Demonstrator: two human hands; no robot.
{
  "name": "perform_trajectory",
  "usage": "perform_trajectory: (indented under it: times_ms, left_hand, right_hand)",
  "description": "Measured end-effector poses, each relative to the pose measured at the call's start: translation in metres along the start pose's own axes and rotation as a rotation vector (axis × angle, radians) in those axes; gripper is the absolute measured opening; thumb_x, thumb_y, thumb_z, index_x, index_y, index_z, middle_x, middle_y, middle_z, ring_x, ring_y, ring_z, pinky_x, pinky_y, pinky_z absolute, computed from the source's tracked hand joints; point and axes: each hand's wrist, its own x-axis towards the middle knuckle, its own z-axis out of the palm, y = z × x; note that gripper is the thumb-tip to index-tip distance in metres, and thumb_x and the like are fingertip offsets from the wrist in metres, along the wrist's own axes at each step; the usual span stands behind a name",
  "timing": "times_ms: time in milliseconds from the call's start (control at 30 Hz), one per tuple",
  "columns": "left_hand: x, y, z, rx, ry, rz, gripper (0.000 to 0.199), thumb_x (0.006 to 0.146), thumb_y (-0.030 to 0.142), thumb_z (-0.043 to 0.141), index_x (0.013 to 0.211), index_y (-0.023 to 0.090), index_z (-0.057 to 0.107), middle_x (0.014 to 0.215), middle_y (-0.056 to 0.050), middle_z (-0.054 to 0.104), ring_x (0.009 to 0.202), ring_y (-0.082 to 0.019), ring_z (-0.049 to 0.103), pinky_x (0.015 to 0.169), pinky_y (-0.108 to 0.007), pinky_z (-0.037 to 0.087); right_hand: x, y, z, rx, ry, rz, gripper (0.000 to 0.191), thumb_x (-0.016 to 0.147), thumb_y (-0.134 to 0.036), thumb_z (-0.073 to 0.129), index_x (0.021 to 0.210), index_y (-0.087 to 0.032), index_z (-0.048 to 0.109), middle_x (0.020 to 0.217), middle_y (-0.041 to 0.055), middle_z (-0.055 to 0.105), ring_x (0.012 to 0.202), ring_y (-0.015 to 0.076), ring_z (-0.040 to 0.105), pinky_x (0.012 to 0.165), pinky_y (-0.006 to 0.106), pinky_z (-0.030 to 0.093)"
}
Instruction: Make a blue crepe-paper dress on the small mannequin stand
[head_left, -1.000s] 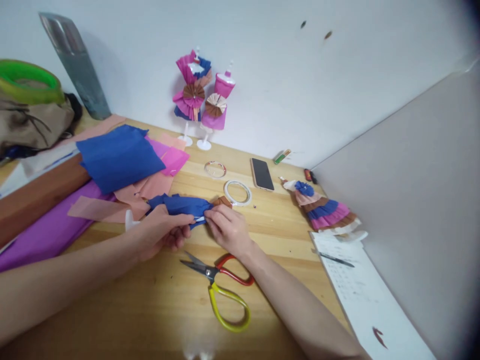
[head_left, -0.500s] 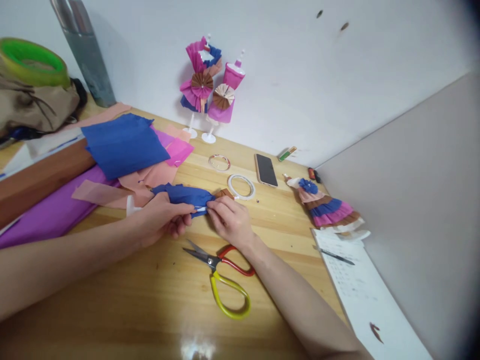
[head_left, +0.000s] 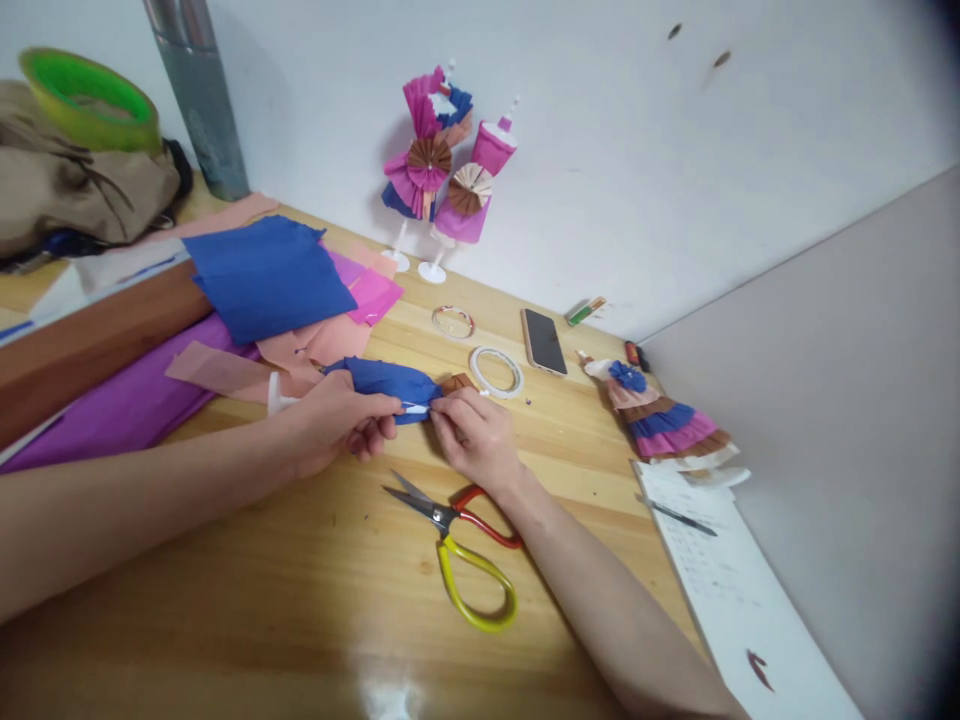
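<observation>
Both hands pinch a small doll form wrapped in blue crepe paper (head_left: 386, 380), lying sideways just over the wooden table. My left hand (head_left: 349, 420) grips the blue paper at its near edge, thumb on top, beside a narrow white gap. At the other end my right hand (head_left: 476, 435) pinches the paper's gathered edge next to a brown paper piece (head_left: 456, 383). A white round base (head_left: 275, 392) sticks out behind my left wrist. Below the hands lie scissors (head_left: 442, 515) with one red and one yellow handle, blades parted.
Crepe paper sheets (head_left: 266, 280) and rolls cover the left. Rolls of tape (head_left: 496, 372), a phone (head_left: 544, 340) and two dressed doll stands (head_left: 431, 165) are farther back. A layered paper dress (head_left: 675, 425) and a written sheet (head_left: 712, 570) with a pen lie right.
The whole view has shifted, so things appear a little farther right. Both hands keep their pinch on the blue paper, with hardly any visible change in it.
</observation>
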Motion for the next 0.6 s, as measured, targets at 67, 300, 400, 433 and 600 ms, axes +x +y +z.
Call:
perform_trajectory:
  times_ms: [67, 300, 400, 433, 600]
  left_hand:
    - [0.000, 0.001, 0.000, -0.001, 0.006, 0.005, 0.039, 0.088, 0.013, 0.058, 0.049, 0.011, 0.057, 0.042, -0.002, 0.053, 0.034, -0.007, 0.047, 0.034, -0.017, 0.033]
    - [0.004, -0.003, -0.003, -0.021, -0.022, 0.040, 0.032, 0.087, 0.012, 0.059, 0.055, 0.011, 0.058, 0.048, 0.000, 0.057, 0.036, -0.007, 0.048, 0.035, -0.017, 0.034]
    - [0.005, -0.004, -0.004, -0.028, -0.033, 0.042, 0.029, 0.086, 0.013, 0.060, 0.056, 0.011, 0.058, 0.049, -0.001, 0.058, 0.036, -0.007, 0.049, 0.035, -0.017, 0.034]
    - [0.005, -0.004, -0.004, -0.027, -0.030, 0.040, 0.028, 0.085, 0.013, 0.061, 0.057, 0.012, 0.059, 0.049, -0.001, 0.059, 0.036, -0.007, 0.049, 0.035, -0.017, 0.034]
    - [0.005, -0.004, -0.006, -0.010, -0.025, 0.033, 0.029, 0.086, 0.014, 0.062, 0.058, 0.011, 0.059, 0.050, -0.002, 0.059, 0.036, -0.007, 0.050, 0.034, -0.016, 0.034]
  right_hand:
    - [-0.001, -0.001, 0.000, -0.006, 0.005, -0.011, 0.010, 0.092, -0.012, 0.056, 0.088, -0.017, 0.064, 0.074, 0.0057, 0.067, 0.066, 0.0150, 0.062, 0.060, 0.025, 0.051]
    - [-0.008, -0.001, -0.003, -0.019, 0.017, -0.020, 0.010, 0.091, -0.012, 0.057, 0.092, -0.019, 0.064, 0.076, 0.0060, 0.069, 0.065, 0.0153, 0.063, 0.059, 0.026, 0.052]
    - [-0.012, -0.001, -0.006, -0.005, 0.027, 0.013, 0.011, 0.090, -0.011, 0.056, 0.093, -0.019, 0.064, 0.076, 0.0062, 0.068, 0.065, 0.0157, 0.062, 0.059, 0.027, 0.052]
    - [-0.013, -0.001, -0.007, -0.003, 0.032, 0.026, 0.012, 0.091, -0.011, 0.056, 0.094, -0.020, 0.064, 0.076, 0.0062, 0.068, 0.066, 0.0159, 0.062, 0.059, 0.027, 0.052]
    - [-0.014, -0.002, -0.010, -0.003, 0.066, 0.056, 0.015, 0.091, -0.010, 0.054, 0.096, -0.019, 0.065, 0.079, 0.0074, 0.069, 0.069, 0.0169, 0.064, 0.062, 0.028, 0.053]
